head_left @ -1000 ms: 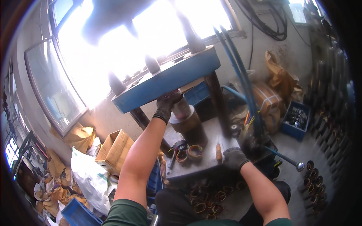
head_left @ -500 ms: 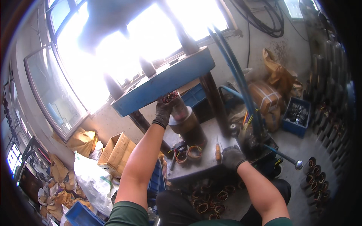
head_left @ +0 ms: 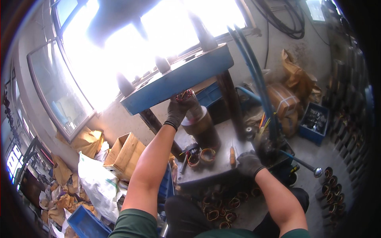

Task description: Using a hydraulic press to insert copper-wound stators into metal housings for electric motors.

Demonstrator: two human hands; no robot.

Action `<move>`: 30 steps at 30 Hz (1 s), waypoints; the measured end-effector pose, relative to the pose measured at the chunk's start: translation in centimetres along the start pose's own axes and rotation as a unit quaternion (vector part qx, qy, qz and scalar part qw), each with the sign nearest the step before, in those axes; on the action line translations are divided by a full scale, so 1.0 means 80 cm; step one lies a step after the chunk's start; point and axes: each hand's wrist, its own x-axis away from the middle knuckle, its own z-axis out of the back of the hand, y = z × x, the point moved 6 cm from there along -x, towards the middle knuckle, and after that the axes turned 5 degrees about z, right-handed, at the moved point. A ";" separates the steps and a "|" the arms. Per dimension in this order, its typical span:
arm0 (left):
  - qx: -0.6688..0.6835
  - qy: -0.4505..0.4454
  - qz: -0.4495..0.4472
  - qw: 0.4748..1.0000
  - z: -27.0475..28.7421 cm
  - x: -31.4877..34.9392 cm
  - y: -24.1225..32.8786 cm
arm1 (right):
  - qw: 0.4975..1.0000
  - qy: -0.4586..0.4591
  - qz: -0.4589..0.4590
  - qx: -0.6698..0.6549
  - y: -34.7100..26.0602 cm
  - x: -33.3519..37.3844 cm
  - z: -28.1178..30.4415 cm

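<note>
My left hand [head_left: 178, 110], in a dark glove, is closed round a wound motor stator [head_left: 184, 96] with reddish windings. It is directly beneath the blue press plate [head_left: 178, 81], at the top of an upright metal cylinder [head_left: 202, 129]. My gloved right hand [head_left: 250, 163] is low at the right edge of the metal table [head_left: 222, 174], its fingers curled; what they grip is hidden. Beside it lies a screwdriver [head_left: 232, 159] with an orange-brown handle. Two copper winding rings, one nearer the middle [head_left: 207, 155] and one with coloured leads [head_left: 193, 160], rest on the table.
Dark posts [head_left: 232, 105] carry the press plate. Blue hoses [head_left: 254, 71] and a ball-ended lever [head_left: 317, 171] are on the right. Several stators lie on the floor below the table. A cardboard box [head_left: 125, 154], a white sack [head_left: 95, 186] and blue bins [head_left: 88, 224] stand left.
The view has shifted slightly. My left hand has turned further round the stator, covering more of the cylinder top. The right hand stays beside the screwdriver.
</note>
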 end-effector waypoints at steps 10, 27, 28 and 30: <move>-0.163 0.075 0.057 0.982 0.037 0.049 0.001 | 1.000 0.002 0.017 0.004 -0.004 0.002 -0.005; -0.064 0.343 0.269 0.898 0.326 0.706 -0.233 | 0.925 0.355 -0.081 -0.107 -0.020 0.176 0.217; -0.111 0.360 0.318 0.870 0.329 0.747 -0.262 | 0.940 0.340 0.008 -0.036 -0.044 0.208 0.247; -0.099 0.389 0.323 0.857 0.307 0.812 -0.307 | 0.926 0.375 -0.014 -0.050 -0.060 0.254 0.280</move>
